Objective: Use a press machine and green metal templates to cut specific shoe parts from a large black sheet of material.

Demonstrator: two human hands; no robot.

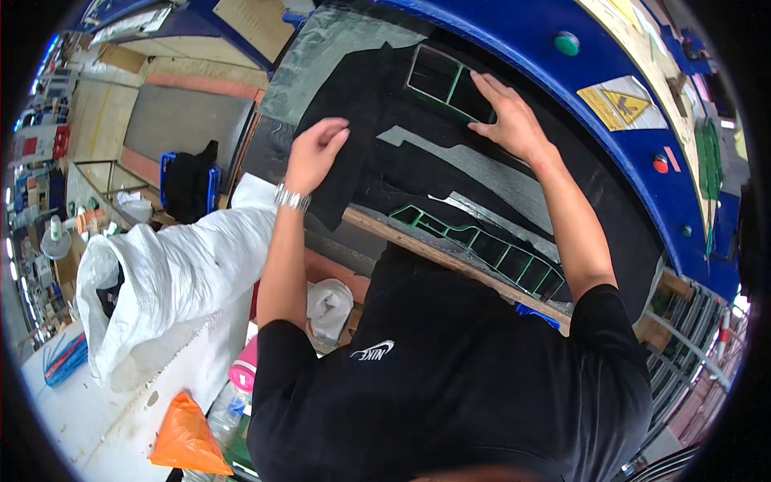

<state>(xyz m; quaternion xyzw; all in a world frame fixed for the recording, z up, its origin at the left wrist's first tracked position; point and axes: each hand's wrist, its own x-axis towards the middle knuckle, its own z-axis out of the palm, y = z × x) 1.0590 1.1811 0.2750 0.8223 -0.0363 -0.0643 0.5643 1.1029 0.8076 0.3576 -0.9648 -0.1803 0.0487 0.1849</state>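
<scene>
Black cloth (352,96) covers the tabletop (381,230) below the spread right hand (516,124) and half-curled left hand (312,159), both seemingly empty, a blue crate (214,193) of fabric (187,189) leftward.

The one camera sits up on the head, looking down from close by at the worktop (381,231), the left hand (313,157) and the right hand (516,126). Its wide, round view also takes in the black shirt (458,386) at the bottom.

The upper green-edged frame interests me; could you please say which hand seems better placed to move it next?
Probably the right hand: its spread fingers and thumb are at the right end of the green-edged frame. The left hand, loosely curled, is farther off, over black fabric.
</scene>
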